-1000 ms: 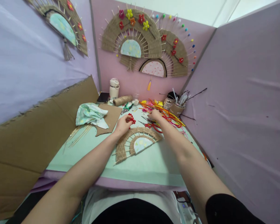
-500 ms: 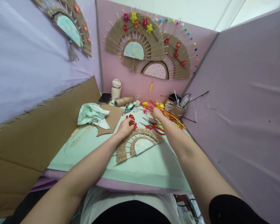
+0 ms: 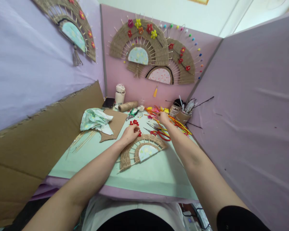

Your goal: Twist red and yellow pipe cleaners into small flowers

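At the top left edge of a twine-woven fan [image 3: 128,158], my left hand [image 3: 130,133] is closed, its curled fingers on a small red pipe-cleaner flower [image 3: 140,133]. More red flowers [image 3: 134,122] lie just beyond those fingers. Farther back on the right, my right hand [image 3: 163,118] reaches into a pile of coloured pipe cleaners [image 3: 180,124]. Its fingers point down and look pinched together; what they hold is hidden. Red-handled scissors [image 3: 162,134] lie between my hands, with a second dark-bladed pair partly over them.
On the left are patterned cloth [image 3: 95,118], cut cardboard [image 3: 115,123] and thin sticks [image 3: 85,141]. Behind stand a bottle [image 3: 120,94], a twine roll [image 3: 128,106], green-handled pliers [image 3: 133,113] and a holder of sticks [image 3: 183,116]. Finished fans [image 3: 115,46] hang on the pink panel.
The view has tilted up slightly. My right hand has shifted a little within the pipe cleaners, and my left hand stays by the red flowers.
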The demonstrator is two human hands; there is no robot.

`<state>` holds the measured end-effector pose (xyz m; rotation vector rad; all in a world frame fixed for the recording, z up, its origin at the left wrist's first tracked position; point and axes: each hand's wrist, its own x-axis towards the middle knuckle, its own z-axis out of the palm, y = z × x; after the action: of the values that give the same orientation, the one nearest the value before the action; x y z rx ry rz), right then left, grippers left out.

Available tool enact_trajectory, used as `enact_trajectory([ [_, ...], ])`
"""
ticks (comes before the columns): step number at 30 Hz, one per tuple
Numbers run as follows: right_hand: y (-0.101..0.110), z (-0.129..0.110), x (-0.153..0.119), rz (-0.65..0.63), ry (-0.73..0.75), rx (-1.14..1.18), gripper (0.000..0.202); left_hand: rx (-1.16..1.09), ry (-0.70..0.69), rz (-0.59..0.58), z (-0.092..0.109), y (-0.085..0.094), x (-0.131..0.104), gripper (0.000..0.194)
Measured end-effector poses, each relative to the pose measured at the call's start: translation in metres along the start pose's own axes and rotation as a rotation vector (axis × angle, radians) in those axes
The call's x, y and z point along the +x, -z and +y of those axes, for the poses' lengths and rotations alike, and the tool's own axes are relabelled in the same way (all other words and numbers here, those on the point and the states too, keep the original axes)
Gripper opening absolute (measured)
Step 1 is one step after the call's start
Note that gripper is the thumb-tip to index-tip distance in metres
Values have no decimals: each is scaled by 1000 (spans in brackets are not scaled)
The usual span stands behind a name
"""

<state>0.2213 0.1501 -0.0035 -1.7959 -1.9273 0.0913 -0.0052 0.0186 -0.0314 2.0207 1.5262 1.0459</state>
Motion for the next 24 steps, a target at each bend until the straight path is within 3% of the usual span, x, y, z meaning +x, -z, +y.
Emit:
enact_trajectory([
  [8,-5,-3,-12,39,-47,304,11,-7,6,-4,0,0,0,21],
  [15,-2,-21,-28,2,-85,639,21,-134,10,71,0,1,3,20],
  [17,0,-31,-39,-58,-70,757,26,-253,66,99,1,3,5,24],
  [20,2,-51,-62,-280,-68,1188,31,-487,157,116,3,6,6,32],
  [24,1,-77,-91,-434,-84,1345,33,-747,211,133,8,9,5,39],
])
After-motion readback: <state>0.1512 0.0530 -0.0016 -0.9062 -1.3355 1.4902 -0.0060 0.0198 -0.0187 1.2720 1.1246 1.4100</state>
